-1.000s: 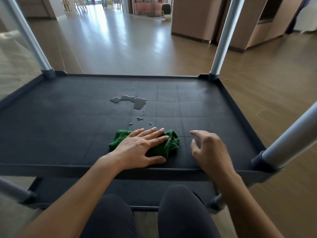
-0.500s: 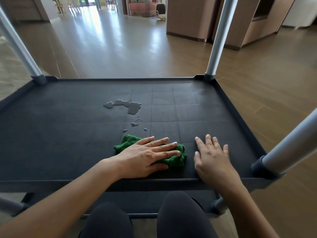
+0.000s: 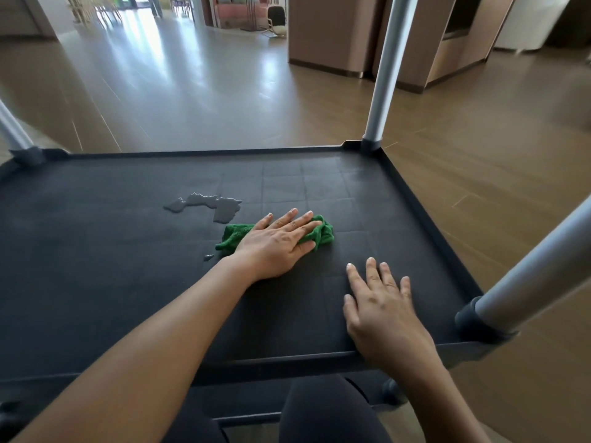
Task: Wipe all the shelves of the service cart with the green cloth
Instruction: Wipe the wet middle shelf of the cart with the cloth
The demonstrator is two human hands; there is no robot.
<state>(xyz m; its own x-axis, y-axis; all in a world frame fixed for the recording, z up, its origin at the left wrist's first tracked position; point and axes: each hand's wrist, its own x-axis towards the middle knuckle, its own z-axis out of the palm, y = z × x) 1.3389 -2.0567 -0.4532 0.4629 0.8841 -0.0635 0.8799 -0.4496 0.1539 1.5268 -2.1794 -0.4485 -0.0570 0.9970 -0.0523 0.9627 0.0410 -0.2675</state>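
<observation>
— Where does the cloth (image 3: 323,234) lie?
— On the cart's shelf (image 3: 96,282), right of its middle, under the left hand (image 3: 275,243), which lies flat on it.
— And the puddle (image 3: 220,207)?
— Just behind the cloth's left end. A small drop (image 3: 208,257) lies just before that end.
— The right hand (image 3: 380,311)?
— Flat on the shelf, nearer and to the right, apart from the cloth, its wrist over the near rim. Posts stand at the far right corner (image 3: 383,75) and near right corner (image 3: 537,273).

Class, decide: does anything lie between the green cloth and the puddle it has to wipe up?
Nothing visible does. The cloth, under the flat left hand, lies just short of the puddle, with only bare shelf between. The right hand rests off to the right, out of that path.
</observation>
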